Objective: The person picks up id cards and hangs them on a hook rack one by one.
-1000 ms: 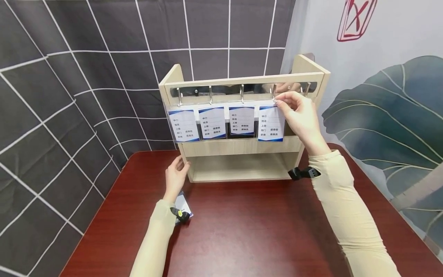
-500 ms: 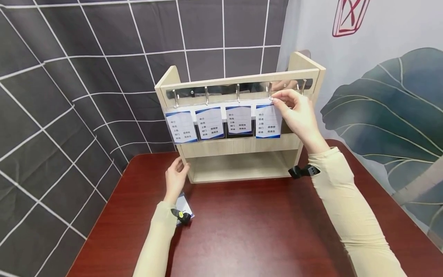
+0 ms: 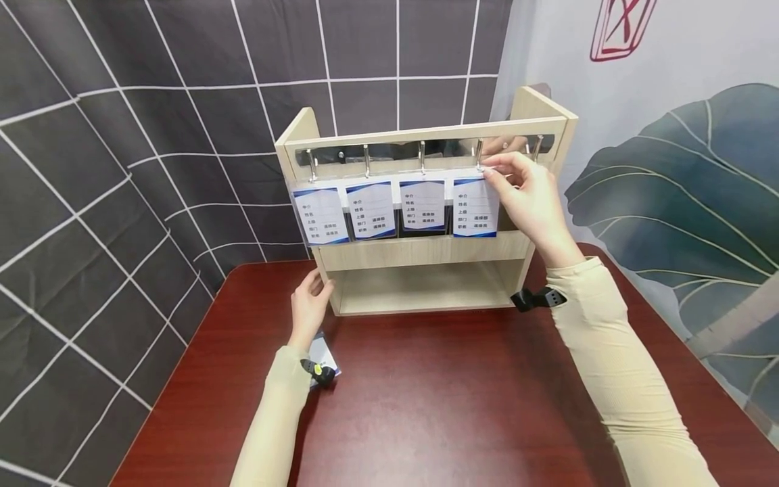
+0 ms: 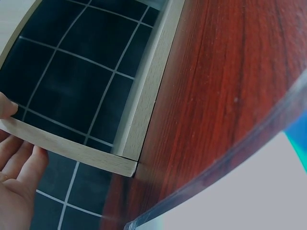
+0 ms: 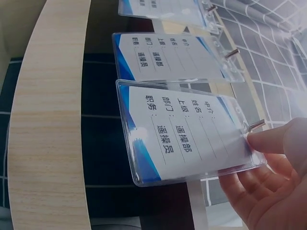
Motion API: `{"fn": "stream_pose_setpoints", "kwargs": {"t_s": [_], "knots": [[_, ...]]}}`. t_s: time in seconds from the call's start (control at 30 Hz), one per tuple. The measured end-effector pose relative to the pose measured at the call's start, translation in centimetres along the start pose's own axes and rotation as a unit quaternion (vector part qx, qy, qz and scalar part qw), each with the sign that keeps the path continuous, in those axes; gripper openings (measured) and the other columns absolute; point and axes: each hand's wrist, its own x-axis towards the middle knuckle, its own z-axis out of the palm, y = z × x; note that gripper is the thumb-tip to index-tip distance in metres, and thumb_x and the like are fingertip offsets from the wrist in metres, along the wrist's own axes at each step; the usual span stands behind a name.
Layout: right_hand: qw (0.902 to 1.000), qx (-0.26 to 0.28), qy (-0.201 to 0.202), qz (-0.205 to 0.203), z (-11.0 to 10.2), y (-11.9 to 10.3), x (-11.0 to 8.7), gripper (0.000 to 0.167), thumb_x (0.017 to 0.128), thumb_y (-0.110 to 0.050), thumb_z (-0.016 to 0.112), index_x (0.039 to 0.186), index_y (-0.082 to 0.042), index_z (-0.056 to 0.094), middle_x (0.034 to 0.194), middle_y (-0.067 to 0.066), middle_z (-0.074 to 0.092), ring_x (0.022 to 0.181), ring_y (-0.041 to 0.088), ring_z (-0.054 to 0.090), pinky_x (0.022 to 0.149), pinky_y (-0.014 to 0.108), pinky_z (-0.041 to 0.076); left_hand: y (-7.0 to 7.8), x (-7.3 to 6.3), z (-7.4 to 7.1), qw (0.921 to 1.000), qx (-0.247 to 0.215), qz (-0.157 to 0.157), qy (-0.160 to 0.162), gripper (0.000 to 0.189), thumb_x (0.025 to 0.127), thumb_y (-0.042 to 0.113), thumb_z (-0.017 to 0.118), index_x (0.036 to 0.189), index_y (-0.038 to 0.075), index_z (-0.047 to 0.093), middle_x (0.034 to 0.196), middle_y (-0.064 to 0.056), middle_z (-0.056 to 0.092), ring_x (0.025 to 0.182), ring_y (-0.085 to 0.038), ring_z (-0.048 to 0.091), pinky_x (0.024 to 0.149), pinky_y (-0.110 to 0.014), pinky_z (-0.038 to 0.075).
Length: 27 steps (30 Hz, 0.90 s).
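Note:
My right hand [image 3: 534,203] pinches the upper corner of a clear-sleeved ID badge [image 3: 475,208] at the fourth hook of a light wooden rack [image 3: 420,257]. In the right wrist view, thumb and fingers grip the sleeve of that badge [image 5: 172,134] close to the metal hook [image 5: 256,125]. Other blue-and-white badges [image 3: 370,211] hang in a row on the hooks to its left. My left hand [image 3: 309,306] holds the rack's left side panel, thumb on one face and fingers on the other, as the left wrist view shows at the panel edge [image 4: 72,149].
Another badge [image 3: 322,353] lies on the red-brown table [image 3: 426,392], partly hidden by the left wrist. A fifth hook [image 3: 538,145] sits at the rack's right end, behind the right hand. A dark gridded cloth [image 3: 122,216] stands behind and to the left.
The head view shifts slightly. Both hands keep their places, the right on the badge at the fourth hook, the left on the rack's side.

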Motion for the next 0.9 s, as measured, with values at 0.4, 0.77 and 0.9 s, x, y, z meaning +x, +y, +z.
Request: {"fn": "stream_pose_setpoints", "kwargs": {"t_s": [0.4, 0.77, 0.9], "knots": [[0.9998, -0.006, -0.007, 0.017, -0.6, 0.4, -0.7, 0.03, 0.098, -0.016, 0.065, 0.126, -0.007, 0.066, 0.102, 0.019, 0.073, 0.073, 0.004, 0.064, 0.066, 0.012, 0.048, 0.1, 0.4, 0.0, 1.0, 0.001, 0.006, 0.003, 0.039, 0.094, 0.013, 0.069, 0.131, 0.003, 0.064, 0.126, -0.023, 0.066, 0.119, -0.034, 0.064, 0.1, -0.042, 0.054], [0.9989, 0.014, -0.016, 0.042, -1.2, 1.3, -1.8, 0.03, 0.098, -0.018, 0.064, 0.125, -0.004, 0.065, 0.097, 0.018, 0.072, 0.072, 0.006, 0.066, 0.066, 0.01, 0.053, -0.1, 0.2, 0.0, 1.0, -0.005, 0.003, 0.001, 0.039, 0.094, 0.013, 0.069, 0.132, 0.004, 0.064, 0.128, -0.024, 0.065, 0.12, -0.034, 0.063, 0.1, -0.042, 0.054], [0.9987, 0.019, -0.016, 0.044, -1.4, 1.7, -2.2, 0.028, 0.098, -0.017, 0.065, 0.123, -0.004, 0.066, 0.095, 0.013, 0.074, 0.073, 0.006, 0.068, 0.067, 0.011, 0.055, -0.1, 0.1, 0.0, 1.0, -0.006, 0.001, -0.001, 0.04, 0.094, 0.014, 0.069, 0.132, 0.004, 0.064, 0.128, -0.024, 0.064, 0.12, -0.034, 0.063, 0.1, -0.043, 0.053]]}}
